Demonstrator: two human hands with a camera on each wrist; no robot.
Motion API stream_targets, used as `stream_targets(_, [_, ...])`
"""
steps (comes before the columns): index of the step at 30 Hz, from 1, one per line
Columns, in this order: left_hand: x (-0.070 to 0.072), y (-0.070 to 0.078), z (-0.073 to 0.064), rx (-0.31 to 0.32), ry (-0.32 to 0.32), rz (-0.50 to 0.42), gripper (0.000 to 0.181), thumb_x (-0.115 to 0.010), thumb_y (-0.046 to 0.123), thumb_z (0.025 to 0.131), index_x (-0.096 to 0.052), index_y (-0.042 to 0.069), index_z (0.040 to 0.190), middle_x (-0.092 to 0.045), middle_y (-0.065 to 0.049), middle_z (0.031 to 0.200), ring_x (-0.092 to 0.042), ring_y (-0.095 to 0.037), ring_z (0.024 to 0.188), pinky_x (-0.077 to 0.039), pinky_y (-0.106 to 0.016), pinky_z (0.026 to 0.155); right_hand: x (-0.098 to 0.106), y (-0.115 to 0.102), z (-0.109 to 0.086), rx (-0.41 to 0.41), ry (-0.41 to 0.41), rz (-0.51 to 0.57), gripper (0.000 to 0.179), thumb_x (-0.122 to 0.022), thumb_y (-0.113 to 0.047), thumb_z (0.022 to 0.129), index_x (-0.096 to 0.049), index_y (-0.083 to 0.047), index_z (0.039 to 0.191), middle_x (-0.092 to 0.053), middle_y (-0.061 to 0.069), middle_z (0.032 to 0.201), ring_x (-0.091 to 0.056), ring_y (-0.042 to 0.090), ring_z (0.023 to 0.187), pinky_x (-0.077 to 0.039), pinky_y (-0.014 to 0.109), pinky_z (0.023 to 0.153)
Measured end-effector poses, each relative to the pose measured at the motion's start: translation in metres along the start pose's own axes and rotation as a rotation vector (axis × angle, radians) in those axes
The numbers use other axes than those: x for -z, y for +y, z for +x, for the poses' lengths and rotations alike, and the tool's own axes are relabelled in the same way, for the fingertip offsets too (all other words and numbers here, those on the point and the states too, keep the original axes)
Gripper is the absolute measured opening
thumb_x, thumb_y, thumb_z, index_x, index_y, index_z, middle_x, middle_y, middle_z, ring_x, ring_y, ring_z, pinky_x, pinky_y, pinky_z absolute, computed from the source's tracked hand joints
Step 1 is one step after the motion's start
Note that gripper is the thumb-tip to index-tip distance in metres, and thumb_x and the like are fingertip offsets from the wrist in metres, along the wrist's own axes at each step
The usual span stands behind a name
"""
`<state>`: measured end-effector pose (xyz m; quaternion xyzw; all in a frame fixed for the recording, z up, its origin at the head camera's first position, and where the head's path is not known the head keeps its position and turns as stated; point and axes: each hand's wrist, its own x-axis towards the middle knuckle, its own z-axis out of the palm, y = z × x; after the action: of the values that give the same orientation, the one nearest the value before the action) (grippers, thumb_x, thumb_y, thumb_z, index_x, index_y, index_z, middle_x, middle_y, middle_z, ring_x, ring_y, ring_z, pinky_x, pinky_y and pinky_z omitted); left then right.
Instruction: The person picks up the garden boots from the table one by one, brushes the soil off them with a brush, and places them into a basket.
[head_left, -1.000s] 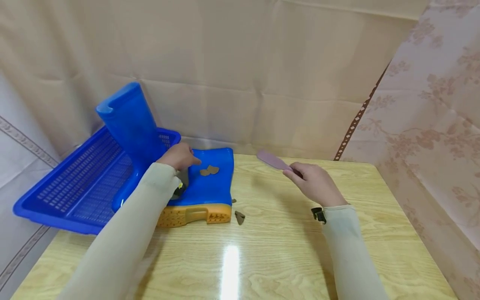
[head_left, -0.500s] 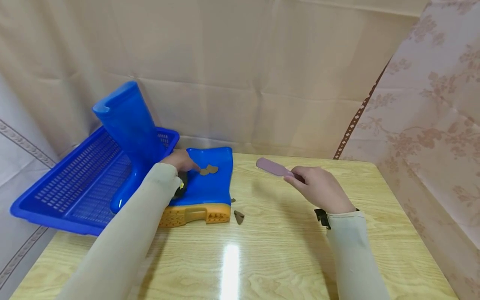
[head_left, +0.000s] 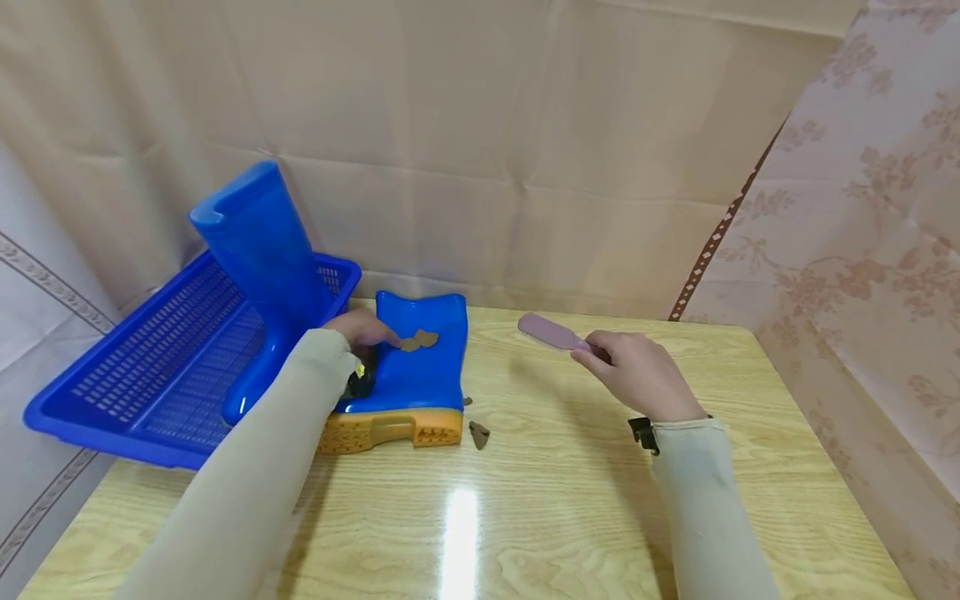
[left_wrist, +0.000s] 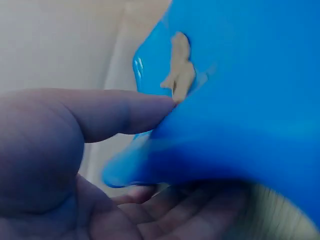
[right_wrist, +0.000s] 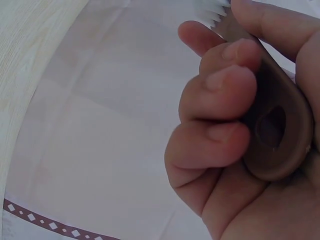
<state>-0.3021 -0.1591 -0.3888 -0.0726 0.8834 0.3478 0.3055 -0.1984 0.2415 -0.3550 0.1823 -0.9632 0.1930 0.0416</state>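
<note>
A blue rain boot [head_left: 420, 379] with an orange sole lies on its side on the table, sole facing me. Flat brown mud-like patches [head_left: 420, 340] stick to its shaft. My left hand [head_left: 360, 327] grips the boot's left side; in the left wrist view the thumb [left_wrist: 145, 112] lies on top against a patch, while the other fingers reach underneath, partly hidden. To the right, my right hand [head_left: 637, 375] holds a mauve brush [head_left: 551, 332] by its handle above the table. White bristles [right_wrist: 212, 11] show at the edge of the right wrist view.
A blue plastic basket [head_left: 142, 375] stands at the left, with a second blue rain boot [head_left: 258, 250] upright and leaning in it. A loose brown flake [head_left: 479, 434] lies on the wooden table [head_left: 570, 500] beside the sole. A beige curtain [head_left: 450, 167] hangs behind.
My left thumb has come down from above the boot's shaft to the brown patch. My right hand has shifted slightly right, and the brush head has dropped a little.
</note>
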Motion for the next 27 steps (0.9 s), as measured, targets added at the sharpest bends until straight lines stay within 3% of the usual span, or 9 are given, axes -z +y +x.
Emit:
stream_targets(5, [0.003,-0.004,0.002,-0.049,-0.106,-0.124,0.081,-0.064,0.034,0.102,-0.025,-0.01,0.157,-0.043,-0.033,0.154,-0.053,-0.048,0.134,-0.048,-0.056,0.107,0.0,0.001,-0.001,-0.002,0.001,0.0,0.026,-0.062,-0.037,0.105,-0.07,-0.017,0.09,-0.043,-0.005,0.062,-0.036,0.011,0.055,-0.029,0.03,0.053])
stream_targets(8, [0.002,-0.005,0.005,-0.069,-0.123,-0.146,0.083,-0.067,0.036,0.101,-0.025,-0.008,0.157,-0.042,-0.031,0.155,-0.051,-0.048,0.136,-0.047,-0.056,0.108,0.0,0.002,-0.001,0.001,0.005,-0.002,0.026,-0.062,-0.036,0.105,-0.069,-0.017,0.089,-0.043,-0.005,0.062,-0.037,0.011,0.055,-0.029,0.03,0.053])
stream_targets(16, [-0.003,-0.005,0.008,-0.045,-0.17,-0.395,0.081,-0.063,0.023,0.102,-0.014,-0.005,0.16,-0.035,-0.029,0.16,-0.045,-0.047,0.142,-0.045,-0.057,0.11,-0.001,0.004,-0.001,0.008,0.002,0.006,0.027,-0.064,-0.035,0.104,-0.065,-0.016,0.085,-0.037,-0.006,0.062,-0.034,0.011,0.055,-0.028,0.03,0.054])
stream_targets(21, [-0.002,0.001,0.003,-0.06,-0.158,-0.481,0.089,-0.067,0.03,0.101,-0.009,0.004,0.163,-0.031,-0.023,0.164,-0.042,-0.045,0.144,-0.043,-0.058,0.111,-0.001,0.004,0.0,0.004,0.0,0.004,0.027,-0.064,-0.034,0.104,-0.064,-0.016,0.085,-0.037,-0.006,0.062,-0.034,0.011,0.055,-0.028,0.03,0.054])
stream_targets(23, [-0.003,0.006,-0.002,-0.091,-0.136,-0.51,0.092,-0.069,0.032,0.099,-0.009,0.007,0.164,-0.032,-0.02,0.164,-0.042,-0.045,0.144,-0.042,-0.058,0.112,0.0,0.004,0.0,0.002,-0.001,0.002,0.027,-0.065,-0.035,0.104,-0.064,-0.016,0.084,-0.037,-0.006,0.062,-0.034,0.011,0.055,-0.028,0.03,0.054])
stream_targets(27, [-0.006,0.018,-0.014,-0.212,-0.078,-0.503,0.091,-0.072,0.033,0.098,-0.013,0.009,0.164,-0.036,-0.019,0.162,-0.043,-0.044,0.144,-0.04,-0.06,0.113,0.0,0.007,0.0,0.003,0.002,0.0,0.028,-0.065,-0.035,0.104,-0.064,-0.016,0.084,-0.037,-0.006,0.062,-0.035,0.011,0.055,-0.028,0.03,0.054])
